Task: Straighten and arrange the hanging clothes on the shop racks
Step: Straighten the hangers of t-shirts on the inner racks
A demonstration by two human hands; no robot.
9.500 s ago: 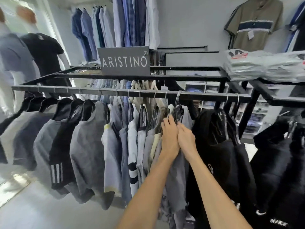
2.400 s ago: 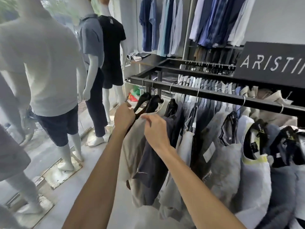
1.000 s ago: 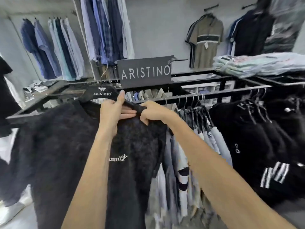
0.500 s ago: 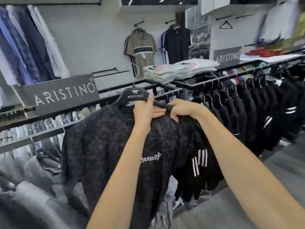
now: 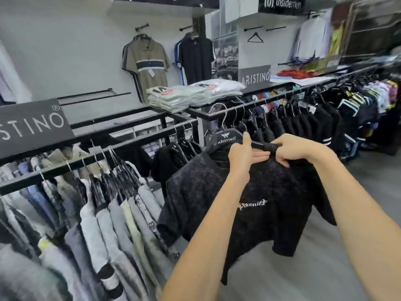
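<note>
Half a second ago the grey brand sign sat well inside the left of the view. Now it has slid to the left edge, and the long rail of black clothes on the right runs across far more of the scene. The stack of folded shirts has moved from right of centre to left of centre. The grip on the carried shirt has not changed.

The black T-shirt hangs in mid-air between the two racks, in front of the near end of the right-hand rail, on a black hanger with white lettering. The hanger's wire hook rises level with that rail's end; whether it touches the rail cannot be told.

The left hand pinches the hanger's arm, with the thumb up against its front and the fingers straight and together underneath, pointing right. The right hand is just beside it, its fingers curled tight round the outer end of the same arm, with shoulder cloth bunched under them.

The shirt faces the camera. It is dark charcoal with a mottled, washed look, has short sleeves and carries a small white word in pointed letters on the chest. Its left sleeve spreads out toward the grey and pale tops on the near rail, and the hem falls lower on the right side. On the wall behind hang an olive polo and a dark polo.
</note>
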